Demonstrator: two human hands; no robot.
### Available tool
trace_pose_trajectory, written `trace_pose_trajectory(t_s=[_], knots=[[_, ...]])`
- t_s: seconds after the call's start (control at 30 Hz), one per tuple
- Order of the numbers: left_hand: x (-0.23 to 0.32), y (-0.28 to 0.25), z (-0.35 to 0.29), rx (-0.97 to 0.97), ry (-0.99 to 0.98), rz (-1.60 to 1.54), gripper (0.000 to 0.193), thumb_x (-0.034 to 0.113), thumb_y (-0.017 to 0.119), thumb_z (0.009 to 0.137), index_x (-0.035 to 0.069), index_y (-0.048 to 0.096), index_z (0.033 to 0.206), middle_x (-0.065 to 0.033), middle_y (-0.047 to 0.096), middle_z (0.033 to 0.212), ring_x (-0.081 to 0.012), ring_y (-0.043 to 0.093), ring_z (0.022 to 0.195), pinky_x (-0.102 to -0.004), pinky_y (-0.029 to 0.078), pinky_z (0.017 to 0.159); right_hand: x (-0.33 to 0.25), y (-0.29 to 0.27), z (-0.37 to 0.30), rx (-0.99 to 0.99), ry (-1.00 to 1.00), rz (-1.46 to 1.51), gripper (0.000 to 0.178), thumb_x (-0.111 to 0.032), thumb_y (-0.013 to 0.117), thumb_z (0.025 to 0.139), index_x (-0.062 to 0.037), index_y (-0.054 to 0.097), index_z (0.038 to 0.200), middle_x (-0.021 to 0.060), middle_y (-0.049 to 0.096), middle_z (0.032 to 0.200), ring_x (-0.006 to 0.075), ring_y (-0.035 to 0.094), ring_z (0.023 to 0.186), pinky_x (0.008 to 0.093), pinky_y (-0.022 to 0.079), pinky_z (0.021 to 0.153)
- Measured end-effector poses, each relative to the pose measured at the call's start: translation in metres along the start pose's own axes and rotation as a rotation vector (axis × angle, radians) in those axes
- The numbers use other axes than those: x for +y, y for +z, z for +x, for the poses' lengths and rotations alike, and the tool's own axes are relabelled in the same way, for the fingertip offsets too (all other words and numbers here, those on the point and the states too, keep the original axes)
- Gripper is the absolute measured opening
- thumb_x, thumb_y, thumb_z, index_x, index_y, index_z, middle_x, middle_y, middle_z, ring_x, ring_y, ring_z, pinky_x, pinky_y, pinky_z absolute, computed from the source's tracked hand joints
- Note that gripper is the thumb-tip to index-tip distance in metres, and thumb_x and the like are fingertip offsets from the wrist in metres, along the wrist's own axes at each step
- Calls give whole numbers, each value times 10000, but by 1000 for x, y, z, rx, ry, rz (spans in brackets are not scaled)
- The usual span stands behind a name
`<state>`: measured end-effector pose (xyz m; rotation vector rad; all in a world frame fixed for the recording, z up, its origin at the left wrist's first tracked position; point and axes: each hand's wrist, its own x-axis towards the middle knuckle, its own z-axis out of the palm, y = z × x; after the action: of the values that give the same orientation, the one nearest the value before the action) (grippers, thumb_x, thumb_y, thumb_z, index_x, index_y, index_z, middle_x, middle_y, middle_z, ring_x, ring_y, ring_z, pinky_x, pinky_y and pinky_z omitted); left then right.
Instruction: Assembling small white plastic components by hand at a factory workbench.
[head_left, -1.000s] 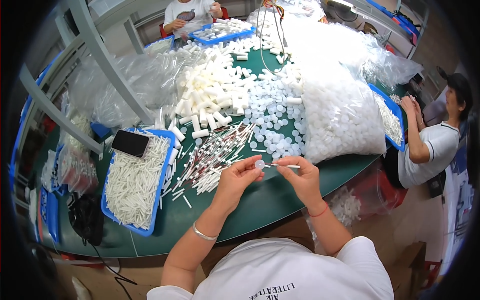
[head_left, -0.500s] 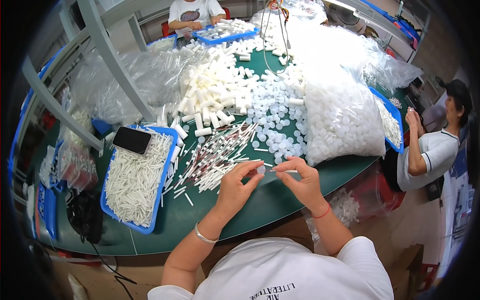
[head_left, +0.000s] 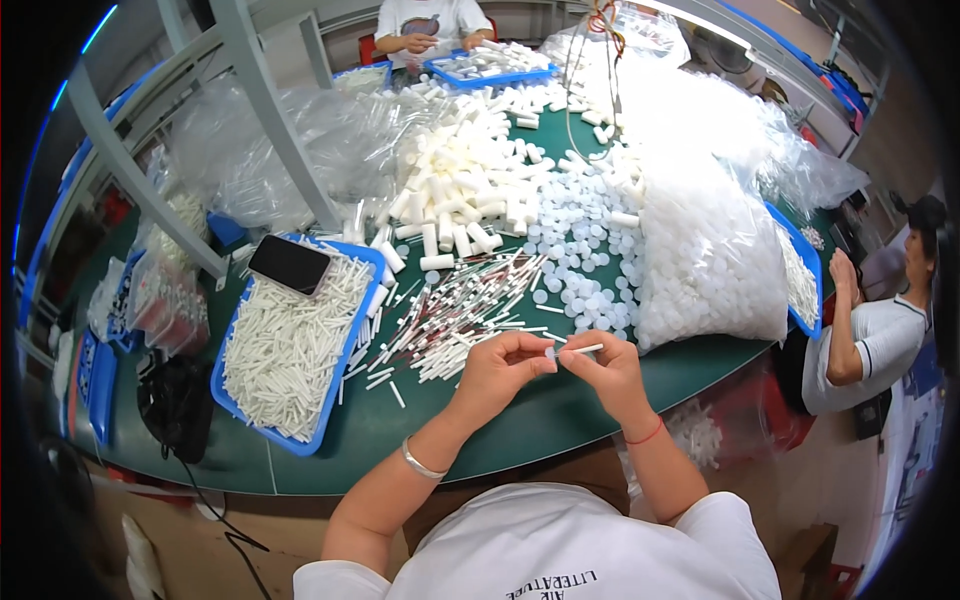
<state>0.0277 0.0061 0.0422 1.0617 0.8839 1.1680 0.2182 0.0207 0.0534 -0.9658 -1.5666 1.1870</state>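
My left hand [head_left: 497,377] pinches a small translucent round cap [head_left: 550,353] between thumb and fingers. Against it my right hand [head_left: 610,375] grips a thin white stick [head_left: 588,348], whose far part points right past the fingers. Fingertips hide where stick and cap meet, so I cannot tell whether they are joined. Just beyond my left hand lies a heap of thin white sticks with dark red stems [head_left: 465,315]. Loose translucent caps [head_left: 585,245] are scattered behind both hands. To their right, a large clear bag [head_left: 705,265] bulges with similar round pieces.
On the left, a blue tray [head_left: 222,385] holds short white sticks, with a black phone [head_left: 288,264] lying on top. White cylinders [head_left: 465,185] are heaped farther back. A grey metal post [head_left: 275,115] rises at left. Co-workers sit across the green table [head_left: 400,440] and at right.
My hands have come closer together, and the stick's end is now at the cap. The whole view has shifted, so the table's things appear farther right.
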Motion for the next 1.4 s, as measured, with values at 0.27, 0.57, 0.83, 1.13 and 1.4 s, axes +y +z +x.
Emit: trace_pose_trajectory(t_s=[0.27, 0.57, 0.83, 1.13, 1.4], knots=[[3, 2, 16, 122, 561, 607, 242, 11, 774, 721, 0, 688, 947, -109, 681, 914, -230, 658, 808, -300, 531, 713, 18, 7, 19, 18, 228, 416, 120, -86, 691, 858, 25, 679, 903, 55, 676, 821, 96, 607, 759, 221, 465, 704], [22, -53, 69, 154, 358, 956, 170, 154, 679, 834, 34, 686, 954, -113, 669, 976, -277, 641, 899, -346, 506, 807, 7, 3, 40, 120, 212, 422, 77, -51, 668, 852, 23, 646, 861, 120, 686, 861, 181, 662, 829, 275, 497, 808], [16, -144, 99, 299, 382, 1579, 215, 171, 657, 816, 40, 679, 986, -127, 637, 945, -315, 580, 927, -413, 480, 804, 14, 3, 42, 78, 240, 471, 71, -74, 634, 896, -7, 613, 905, 120, 680, 958, 189, 671, 845, 313, 522, 816], [27, -50, 25, 222, 186, 597, 273, 164, 689, 865, 1, 675, 1082, -113, 686, 930, -166, 648, 753, -278, 508, 672, 10, 30, 43, 25, -17, 107, 126, -49, 626, 910, 11, 644, 1019, 54, 656, 944, 103, 612, 757, 222, 487, 686], [9, -32, -14, 119, -82, -84, 265, 179, 561, 969, 8, 660, 1144, -39, 664, 918, -75, 569, 738, -213, 465, 608, -9, 48, 27, 0, -482, -350, 156, 14, 681, 823, -7, 679, 977, 110, 653, 895, 202, 634, 768, 281, 505, 655]])
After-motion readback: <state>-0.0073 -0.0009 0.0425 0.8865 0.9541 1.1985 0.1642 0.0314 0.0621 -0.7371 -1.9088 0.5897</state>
